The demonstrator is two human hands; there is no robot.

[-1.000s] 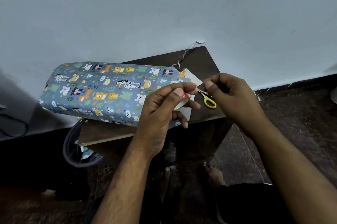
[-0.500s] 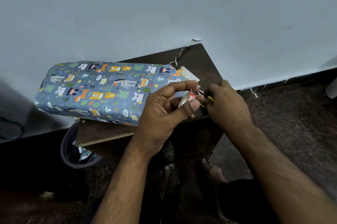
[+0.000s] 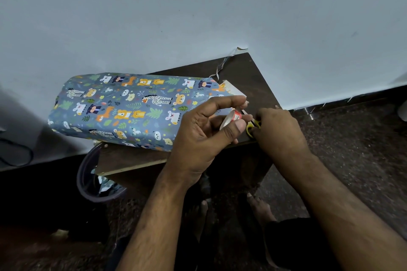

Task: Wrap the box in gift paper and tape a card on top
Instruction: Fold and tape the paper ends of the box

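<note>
The box (image 3: 132, 109), long and soft-cornered in smooth blue paper printed with cartoon bears, giraffes and leaves, lies across the dark wood-grain tabletop (image 3: 253, 76), its left end hanging past the edge. At its right end a pale card (image 3: 233, 91) corner peeks out. My left hand (image 3: 202, 138) sits just right of the box, thumb and fingers (image 3: 233, 103) curled round a small roll of clear tape (image 3: 231, 118) with a red-and-white core. My right hand (image 3: 279, 131), touching it on the right, has its fingers closed on the yellow plastic loops of the scissors (image 3: 253, 126). A thin curled ribbon (image 3: 224, 63) trails at the far edge. Left and nearer, below the tabletop, stands a round dark bin (image 3: 88, 182) holding paper scraps.
</note>
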